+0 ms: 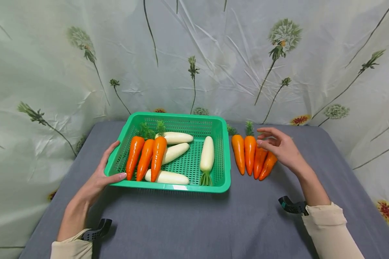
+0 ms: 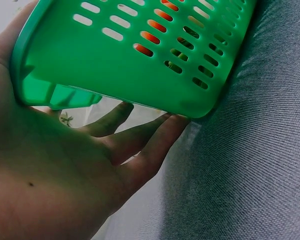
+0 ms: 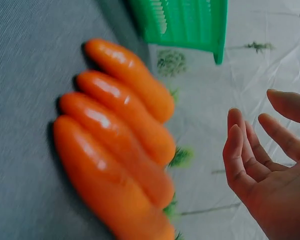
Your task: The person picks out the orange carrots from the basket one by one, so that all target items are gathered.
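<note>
My left hand (image 1: pixel 98 176) holds the green plastic basket (image 1: pixel 227 151) at its left front corner. Its thumb lies over the rim, and in the left wrist view the fingers (image 2: pixel 155 145) reach along the outside wall. Inside the basket are three orange carrots (image 1: pixel 144 158) with green tops and several white radishes (image 1: pixel 207 153). To the right of the basket, several more carrots (image 1: pixel 238 154) lie side by side on the table. Above the rightmost of them hovers my right hand (image 1: pixel 283 147), its fingers loosely bent with nothing between them, as the right wrist view also shows.
A grey cloth covers the table (image 1: pixel 194 223). Behind it hangs a pale curtain (image 1: pixel 168 72) printed with dandelions. Black straps (image 1: pixel 293 205) sit on both wrists, near the cream sleeves (image 1: pixel 327 226).
</note>
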`<control>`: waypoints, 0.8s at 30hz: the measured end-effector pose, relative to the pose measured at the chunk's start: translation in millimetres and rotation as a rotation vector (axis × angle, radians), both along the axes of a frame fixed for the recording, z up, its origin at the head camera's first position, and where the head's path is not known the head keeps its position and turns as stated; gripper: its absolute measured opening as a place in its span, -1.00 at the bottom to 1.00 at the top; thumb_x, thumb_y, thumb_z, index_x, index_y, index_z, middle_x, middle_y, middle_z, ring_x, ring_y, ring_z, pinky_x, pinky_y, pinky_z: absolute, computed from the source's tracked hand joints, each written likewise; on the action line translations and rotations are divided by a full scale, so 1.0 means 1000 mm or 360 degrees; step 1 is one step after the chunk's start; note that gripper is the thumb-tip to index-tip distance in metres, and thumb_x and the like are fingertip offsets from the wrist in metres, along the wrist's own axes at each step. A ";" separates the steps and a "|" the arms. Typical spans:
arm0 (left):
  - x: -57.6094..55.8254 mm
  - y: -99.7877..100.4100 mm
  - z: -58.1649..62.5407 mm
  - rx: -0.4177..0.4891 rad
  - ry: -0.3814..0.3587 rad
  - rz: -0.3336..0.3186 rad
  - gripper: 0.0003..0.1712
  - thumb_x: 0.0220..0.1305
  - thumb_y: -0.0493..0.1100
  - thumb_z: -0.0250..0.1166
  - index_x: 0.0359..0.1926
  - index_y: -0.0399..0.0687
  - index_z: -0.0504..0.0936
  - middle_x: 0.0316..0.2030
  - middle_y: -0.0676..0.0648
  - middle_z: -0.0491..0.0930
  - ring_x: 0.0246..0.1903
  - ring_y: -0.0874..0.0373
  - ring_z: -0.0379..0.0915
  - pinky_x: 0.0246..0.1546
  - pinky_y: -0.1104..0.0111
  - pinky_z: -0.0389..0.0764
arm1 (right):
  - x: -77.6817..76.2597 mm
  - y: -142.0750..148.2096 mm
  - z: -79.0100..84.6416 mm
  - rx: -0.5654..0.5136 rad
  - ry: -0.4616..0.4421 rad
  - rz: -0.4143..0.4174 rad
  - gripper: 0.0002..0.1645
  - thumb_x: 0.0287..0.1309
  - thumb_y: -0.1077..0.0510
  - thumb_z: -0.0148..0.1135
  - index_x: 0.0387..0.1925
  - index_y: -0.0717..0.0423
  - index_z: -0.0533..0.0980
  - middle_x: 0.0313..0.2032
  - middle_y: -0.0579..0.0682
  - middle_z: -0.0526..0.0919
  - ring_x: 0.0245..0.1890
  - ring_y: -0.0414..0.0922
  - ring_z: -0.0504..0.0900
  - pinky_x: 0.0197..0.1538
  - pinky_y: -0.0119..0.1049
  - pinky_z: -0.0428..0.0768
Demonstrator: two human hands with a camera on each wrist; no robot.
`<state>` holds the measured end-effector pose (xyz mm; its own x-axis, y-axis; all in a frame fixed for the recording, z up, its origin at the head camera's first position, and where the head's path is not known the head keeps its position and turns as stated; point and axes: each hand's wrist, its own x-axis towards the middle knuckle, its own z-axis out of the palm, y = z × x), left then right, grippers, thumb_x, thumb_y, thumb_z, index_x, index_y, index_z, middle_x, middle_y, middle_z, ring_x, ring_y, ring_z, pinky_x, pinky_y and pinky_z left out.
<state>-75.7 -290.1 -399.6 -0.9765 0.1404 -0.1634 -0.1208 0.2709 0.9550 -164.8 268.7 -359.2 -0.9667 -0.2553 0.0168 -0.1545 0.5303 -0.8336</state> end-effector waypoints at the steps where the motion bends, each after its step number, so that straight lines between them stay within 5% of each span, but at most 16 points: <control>1: 0.000 0.000 0.000 -0.0001 0.0003 0.0005 0.16 0.34 -0.21 0.32 0.64 0.63 -0.21 0.47 -0.16 -0.03 0.17 0.26 0.26 0.01 0.53 0.45 | 0.000 -0.004 0.002 0.0006 0.0006 0.0015 -0.42 0.49 -0.02 0.22 0.43 0.03 0.41 0.19 0.23 0.57 -0.11 -0.35 0.71 0.00 -0.39 0.66; 10: 0.000 -0.002 0.000 0.0010 -0.0008 0.0018 0.18 0.34 -0.21 0.34 0.64 0.65 -0.22 0.51 -0.19 -0.08 0.19 0.24 0.22 0.02 0.53 0.41 | -0.003 -0.039 0.017 0.0109 0.0046 0.0173 -0.49 0.48 0.03 0.25 0.36 0.05 0.48 0.26 0.18 0.59 -0.01 -0.06 0.68 0.02 -0.25 0.64; 24: -0.001 0.000 -0.001 0.0014 -0.0023 0.0016 0.17 0.34 -0.19 0.33 0.63 0.66 -0.22 0.49 -0.18 -0.05 0.18 0.25 0.25 0.03 0.52 0.41 | -0.006 -0.080 0.021 -0.0069 0.0066 0.0325 -0.52 0.44 0.17 0.27 0.32 0.16 0.51 0.28 0.18 0.57 0.09 0.06 0.65 0.03 -0.33 0.63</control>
<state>-76.7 -290.1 -400.5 -0.9755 0.1318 -0.1764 -0.1375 0.2612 0.9554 -170.4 189.1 -338.4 -0.8932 -0.4441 0.0709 -0.2901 0.4484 -0.8454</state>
